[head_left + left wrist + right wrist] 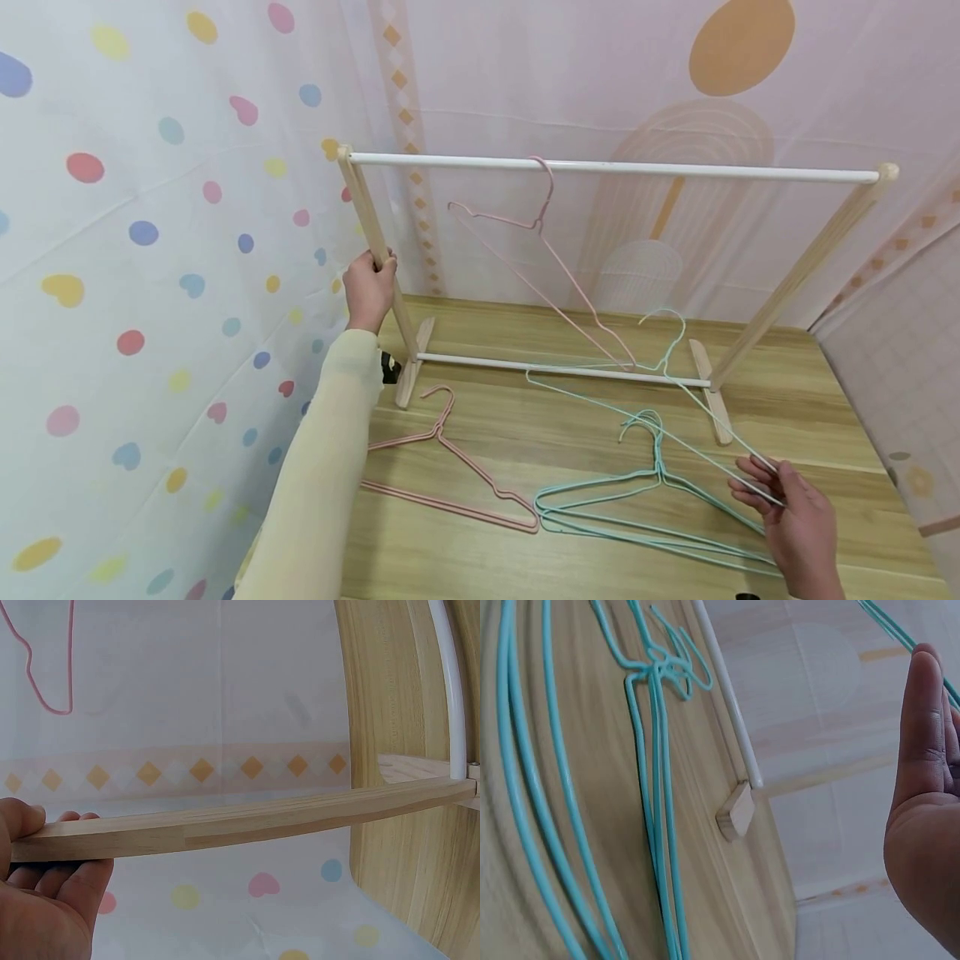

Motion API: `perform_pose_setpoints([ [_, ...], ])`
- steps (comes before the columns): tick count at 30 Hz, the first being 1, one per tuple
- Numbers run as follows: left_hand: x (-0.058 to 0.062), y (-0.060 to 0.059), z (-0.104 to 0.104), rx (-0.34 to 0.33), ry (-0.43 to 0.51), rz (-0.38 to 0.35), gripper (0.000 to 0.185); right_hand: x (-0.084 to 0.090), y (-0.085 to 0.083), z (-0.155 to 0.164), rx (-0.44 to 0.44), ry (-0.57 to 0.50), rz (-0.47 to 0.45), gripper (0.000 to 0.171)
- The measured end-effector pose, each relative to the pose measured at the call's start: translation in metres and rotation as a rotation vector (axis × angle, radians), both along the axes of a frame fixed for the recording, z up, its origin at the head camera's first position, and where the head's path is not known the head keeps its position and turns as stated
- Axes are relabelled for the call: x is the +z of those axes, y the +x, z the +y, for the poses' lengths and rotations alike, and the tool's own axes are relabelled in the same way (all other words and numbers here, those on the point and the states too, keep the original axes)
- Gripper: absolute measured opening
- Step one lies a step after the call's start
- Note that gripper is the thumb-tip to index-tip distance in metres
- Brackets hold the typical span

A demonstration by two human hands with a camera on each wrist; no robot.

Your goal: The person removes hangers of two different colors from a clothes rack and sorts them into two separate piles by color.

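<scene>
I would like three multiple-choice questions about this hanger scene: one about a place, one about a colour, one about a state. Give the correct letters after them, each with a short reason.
1. Where does the left hand grip?
A. the rack's wooden left post
B. the white top bar
C. a hanger on the table

2. What colour is the hanger on the top bar?
A. teal
B. pink
C. white

3. In what state is the teal hanger at the right hand?
A. hooked on the top bar
B. flat in the pile
C. lifted off the table, its end held in the fingers

Answers: 1 A, the fingers curl round the post. 2 B, the pink hanger hooks over the bar. 3 C, its wire slants up from the fingers, above the teal pile.
</scene>
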State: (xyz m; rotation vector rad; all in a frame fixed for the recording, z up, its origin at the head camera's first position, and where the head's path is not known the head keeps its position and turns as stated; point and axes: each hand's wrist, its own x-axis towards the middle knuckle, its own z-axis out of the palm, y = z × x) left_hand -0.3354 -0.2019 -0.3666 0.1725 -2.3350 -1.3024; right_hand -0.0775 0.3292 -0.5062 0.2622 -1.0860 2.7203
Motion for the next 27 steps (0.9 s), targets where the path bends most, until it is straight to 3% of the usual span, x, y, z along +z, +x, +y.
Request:
perform_pose_setpoints([
  [10, 0.001, 0.002, -0.002, 0.011, -0.005, 0.013, 0.027, -0.002, 0.008, 0.009, -0.058, 0.126, -0.15, 0.039],
  [20, 0.001, 0.003, -0.004, 0.013, -0.001, -0.003, 0.027, -0.009, 0.018, 0.025, 0.046, 0.231, -0.211, 0.039],
  [27, 0.002, 0.003, -0.005, 0.015, -0.011, 0.001, 0.028, -0.014, 0.025, 0.034, 0.097, 0.221, -0.234, 0.042],
])
